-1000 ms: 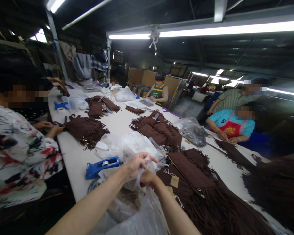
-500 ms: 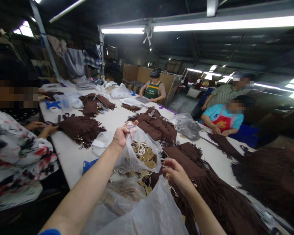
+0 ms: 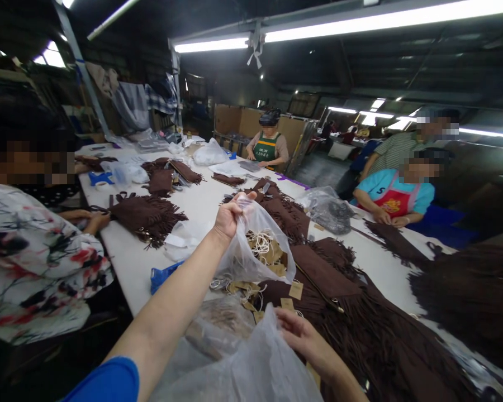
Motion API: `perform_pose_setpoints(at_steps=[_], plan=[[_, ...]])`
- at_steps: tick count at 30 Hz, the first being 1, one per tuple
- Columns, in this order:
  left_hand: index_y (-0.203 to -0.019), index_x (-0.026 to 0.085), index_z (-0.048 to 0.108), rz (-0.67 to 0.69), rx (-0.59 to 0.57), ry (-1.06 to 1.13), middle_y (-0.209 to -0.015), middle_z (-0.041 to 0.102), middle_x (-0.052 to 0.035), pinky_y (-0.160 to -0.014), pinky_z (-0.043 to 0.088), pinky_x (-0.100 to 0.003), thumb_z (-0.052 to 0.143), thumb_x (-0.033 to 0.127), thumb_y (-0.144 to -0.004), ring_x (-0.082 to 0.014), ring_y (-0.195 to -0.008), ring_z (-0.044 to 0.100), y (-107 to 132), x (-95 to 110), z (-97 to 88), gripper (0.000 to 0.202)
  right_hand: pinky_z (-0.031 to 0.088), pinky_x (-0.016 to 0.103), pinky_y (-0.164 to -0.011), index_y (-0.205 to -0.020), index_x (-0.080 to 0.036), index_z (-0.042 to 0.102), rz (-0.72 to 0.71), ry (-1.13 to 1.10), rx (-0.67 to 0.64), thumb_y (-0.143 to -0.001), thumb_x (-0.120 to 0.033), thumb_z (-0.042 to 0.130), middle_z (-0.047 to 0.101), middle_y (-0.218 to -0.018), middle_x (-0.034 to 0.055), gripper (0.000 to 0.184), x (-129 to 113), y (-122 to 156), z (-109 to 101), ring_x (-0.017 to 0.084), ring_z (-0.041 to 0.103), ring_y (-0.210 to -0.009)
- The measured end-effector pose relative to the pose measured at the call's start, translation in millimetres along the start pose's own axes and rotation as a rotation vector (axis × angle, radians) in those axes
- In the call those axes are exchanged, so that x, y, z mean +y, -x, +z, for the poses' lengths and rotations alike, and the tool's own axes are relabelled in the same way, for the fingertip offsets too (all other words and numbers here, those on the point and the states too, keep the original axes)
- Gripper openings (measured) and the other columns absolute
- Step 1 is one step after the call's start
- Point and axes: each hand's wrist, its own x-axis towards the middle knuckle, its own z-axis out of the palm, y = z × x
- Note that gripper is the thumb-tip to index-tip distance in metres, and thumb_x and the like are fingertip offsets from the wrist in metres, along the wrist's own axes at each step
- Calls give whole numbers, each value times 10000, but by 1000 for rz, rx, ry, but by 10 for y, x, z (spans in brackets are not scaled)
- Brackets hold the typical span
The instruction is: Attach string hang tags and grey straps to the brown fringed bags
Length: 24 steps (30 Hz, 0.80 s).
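My left hand (image 3: 231, 215) is closed on the rim of a thin clear plastic bag (image 3: 243, 254) and lifts it over the table. Inside the bag lie brown card tags (image 3: 276, 248) with looped white strings (image 3: 260, 241). More tags with strings lie just below it. My right hand (image 3: 295, 330) is lower, with its fingers stretched out at the edge of a second, larger plastic bag (image 3: 238, 368) close to me. Its fingertips are partly hidden by that bag. Loose brown tags (image 3: 295, 289) rest on the dark brown fringed bags (image 3: 331, 265) beyond my right hand.
On the white table (image 3: 121, 273) are more brown fringed bags (image 3: 148, 215), a blue tape dispenser (image 3: 163, 276) and a grey plastic-wrapped bundle (image 3: 329, 209). Co-workers sit at the left (image 3: 37, 251), the far end (image 3: 268, 148) and the right (image 3: 396, 195).
My right hand has moved down and back, away from the tags to the edge of the nearer plastic bag. My left hand still holds up the tag bag. The view has shifted slightly.
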Motion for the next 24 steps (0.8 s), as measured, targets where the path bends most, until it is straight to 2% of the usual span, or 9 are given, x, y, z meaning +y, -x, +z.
perform_pose_setpoints(at_steps=[2,5,8,11,13,16,18,20,24], plan=[[-704,172,441,-63,-72,-359,-966,656,-71,-524,390,-205,474,157,-485,-85,-571,454,73,-185,-104,222,476,333,-763,-915,-209,714,-38,67,64,-714,-438,803,693,-865,47,317,12,123,1,236,630,-821],[-761,158,530,-325,-225,-895,-1063,661,-106,-717,486,-304,554,251,-580,-175,-769,577,336,-448,-263,205,468,299,-665,-792,-183,690,-121,96,233,-685,-405,807,647,-725,10,273,-2,298,1,200,584,-691],[-1006,124,632,-453,-347,-1053,-1293,587,-149,-1006,408,-430,739,354,-562,-340,-1173,518,788,-489,-274,511,444,257,-602,-740,-179,654,-204,137,382,-682,-360,789,599,-665,-19,233,-132,440,-5,165,534,-635],[-1448,169,390,-529,-647,-1205,-1570,293,-127,-1166,220,-423,711,519,-706,-330,-1425,276,1316,-349,-79,881,399,224,-540,-670,-178,609,-255,252,483,-732,-345,714,547,-623,-34,207,-388,508,46,139,483,-593],[-1533,175,212,-525,-737,-1243,-1603,186,-138,-1182,191,-433,750,552,-672,-338,-1448,230,1624,-298,112,1083,383,211,-529,-665,-180,598,-294,325,500,-756,-329,669,534,-619,-41,189,-588,504,143,126,470,-583],[-1528,184,239,-438,-621,-1193,-1567,292,-147,-1150,278,-433,773,499,-679,-330,-1394,346,1922,-378,355,1051,378,194,-537,-700,-171,635,-319,411,370,-795,-315,617,548,-639,-39,174,-842,476,357,116,475,-603],[-1425,215,456,-394,-536,-1107,-1401,543,-101,-1050,411,-386,664,430,-808,-276,-1219,543,2009,-460,439,686,387,189,-556,-732,-163,678,-309,460,213,-839,-305,576,569,-657,-30,205,-949,499,482,113,493,-623],[-1232,229,646,-361,-487,-1048,-1178,690,-55,-955,475,-342,535,374,-898,-235,-1052,631,2048,-488,466,381,420,195,-587,-888,-169,721,-300,448,79,-877,-300,550,629,-730,-13,216,-997,594,536,117,537,-654],[-1128,237,717,-335,-411,-993,-1189,690,-53,-1017,444,-374,477,391,-937,-260,-1126,607,2187,-348,462,343,512,332,-872,-1326,-220,569,-309,437,90,-884,-356,595,680,-1169,78,463,-876,1019,359,207,634,-997]])
